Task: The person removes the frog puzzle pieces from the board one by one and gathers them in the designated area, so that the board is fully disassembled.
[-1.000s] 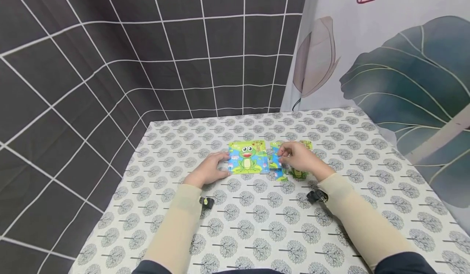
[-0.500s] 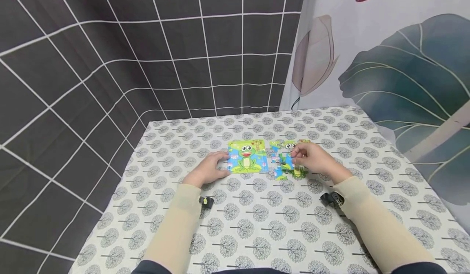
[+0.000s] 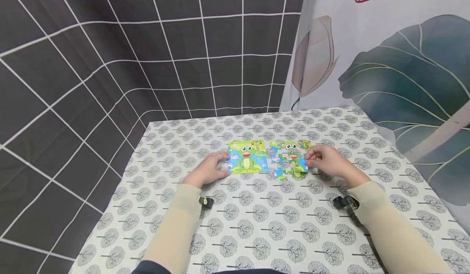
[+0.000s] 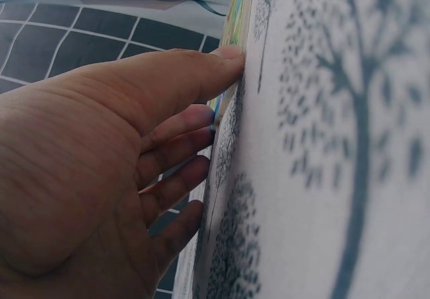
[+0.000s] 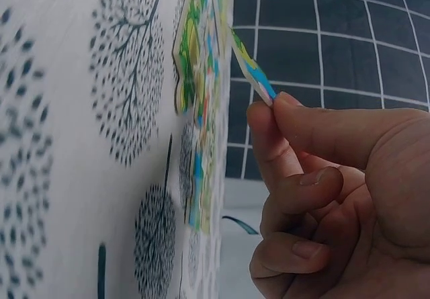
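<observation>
A square picture card (image 3: 253,166) with a green frog on a blue and green ground lies flat on the table. My left hand (image 3: 208,169) rests at its left side; in the left wrist view the thumb and fairly straight fingers touch the edge. To the right lies a frog jigsaw puzzle (image 3: 291,146), with gaps among its pieces. My right hand (image 3: 329,160) pinches a blue and green puzzle piece (image 5: 250,64) between thumb and forefinger, tilted and raised above the others. A green piece (image 3: 296,173) and a blue-green piece (image 3: 280,174) lie at the puzzle's near side.
The table is covered by a white cloth (image 3: 235,233) printed with grey trees. A dark gridded curtain (image 3: 191,49) hangs behind and to the left. On the right hangs a white curtain (image 3: 330,94) with leaf and flower prints.
My right hand has moved to the right with the puzzle piece, from the puzzle's left part to its right side, uncovering the frog's face. The left hand has stayed in place.
</observation>
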Motion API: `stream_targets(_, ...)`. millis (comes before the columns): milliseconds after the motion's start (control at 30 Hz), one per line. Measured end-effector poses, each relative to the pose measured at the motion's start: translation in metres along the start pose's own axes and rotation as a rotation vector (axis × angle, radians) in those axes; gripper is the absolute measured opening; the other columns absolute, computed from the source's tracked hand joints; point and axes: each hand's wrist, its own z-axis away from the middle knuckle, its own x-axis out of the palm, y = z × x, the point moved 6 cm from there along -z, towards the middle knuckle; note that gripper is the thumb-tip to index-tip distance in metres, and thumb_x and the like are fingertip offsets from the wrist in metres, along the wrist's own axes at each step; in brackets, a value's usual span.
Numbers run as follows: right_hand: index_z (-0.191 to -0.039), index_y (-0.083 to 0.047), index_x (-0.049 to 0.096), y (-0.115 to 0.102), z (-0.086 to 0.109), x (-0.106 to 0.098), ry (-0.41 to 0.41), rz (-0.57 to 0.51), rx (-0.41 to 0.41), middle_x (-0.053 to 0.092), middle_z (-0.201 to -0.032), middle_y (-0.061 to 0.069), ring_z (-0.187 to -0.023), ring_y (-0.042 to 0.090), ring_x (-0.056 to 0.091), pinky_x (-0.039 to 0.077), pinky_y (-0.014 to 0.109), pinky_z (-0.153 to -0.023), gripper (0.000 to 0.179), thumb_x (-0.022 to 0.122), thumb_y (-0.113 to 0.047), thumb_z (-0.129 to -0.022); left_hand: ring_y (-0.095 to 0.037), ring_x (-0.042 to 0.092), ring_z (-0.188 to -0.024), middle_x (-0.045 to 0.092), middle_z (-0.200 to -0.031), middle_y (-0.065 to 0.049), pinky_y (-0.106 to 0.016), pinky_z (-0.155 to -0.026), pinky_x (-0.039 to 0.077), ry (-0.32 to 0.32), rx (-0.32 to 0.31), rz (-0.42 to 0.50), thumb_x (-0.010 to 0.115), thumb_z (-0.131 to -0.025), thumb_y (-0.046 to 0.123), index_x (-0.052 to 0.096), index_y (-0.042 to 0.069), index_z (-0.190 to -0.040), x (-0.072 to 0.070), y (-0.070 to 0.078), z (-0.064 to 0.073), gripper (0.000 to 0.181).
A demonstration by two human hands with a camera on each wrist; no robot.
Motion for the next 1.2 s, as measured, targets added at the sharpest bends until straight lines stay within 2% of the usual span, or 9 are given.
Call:
stream_targets(200, -0.103, -0.007, 0.069, 0.008, 0.007, -0.008, -0.006, -0.011, 0.017, 0.07, -0.09, 0.006, -0.083, 0.026, 0.066, 0.055, 0.033, -0.072, 0.012, 0.076, -0.012, -0.095, -0.027, 0.035, -0.152, 0.045, -0.163, 0.0, -0.046, -0.127, 0.024, 0.004, 0.007, 0.0, 0.084, -0.089, 0.03, 0.058, 0.013, -0.149, 0.001, -0.002, -0.001, 0.067)
stream_targets(433, -0.1, -0.007, 0.071, 0.016, 0.016, -0.016, -0.002, -0.002, 0.039, 0.069, -0.088, 0.005, -0.08, 0.024, 0.064, 0.054, 0.031, -0.068, 0.01, 0.077, -0.012, -0.094, -0.025, 0.034, -0.153, 0.044, -0.164, 0.001, -0.046, -0.127, 0.024, -0.002, -0.004, -0.006, 0.084, -0.09, 0.031, 0.057, 0.014, -0.15, 0.0, -0.002, -0.001, 0.067)
stream_targets(633, -0.1, -0.004, 0.071, 0.023, 0.02, -0.016, -0.038, -0.036, 0.043, 0.068, -0.086, 0.008, -0.074, 0.023, 0.062, 0.054, 0.028, -0.061, 0.01, 0.077, -0.01, -0.093, -0.026, 0.034, -0.152, 0.045, -0.163, 0.001, -0.046, -0.127, 0.024, -0.002, -0.003, -0.008, 0.084, -0.09, 0.031, 0.058, 0.014, -0.149, 0.0, -0.001, -0.001, 0.067)
stream_targets(900, -0.103, -0.001, 0.072, 0.032, 0.021, -0.015, -0.086, -0.064, 0.094, 0.069, -0.087, 0.009, -0.073, 0.021, 0.06, 0.053, 0.027, -0.057, 0.015, 0.077, -0.008, -0.091, -0.027, 0.034, -0.153, 0.044, -0.163, 0.0, -0.047, -0.127, 0.024, -0.001, -0.003, -0.002, 0.084, -0.089, 0.03, 0.058, 0.013, -0.149, 0.0, 0.0, 0.001, 0.067)
stream_targets(1200, -0.099, -0.001, 0.072, 0.038, 0.019, -0.011, -0.069, -0.059, 0.131, 0.068, -0.082, 0.007, -0.066, 0.016, 0.057, 0.053, 0.027, -0.053, 0.013, 0.078, -0.008, -0.09, -0.027, 0.034, -0.153, 0.044, -0.164, 0.0, -0.046, -0.127, 0.024, 0.0, 0.0, -0.001, 0.084, -0.089, 0.029, 0.058, 0.012, -0.149, 0.0, 0.0, 0.0, 0.067)
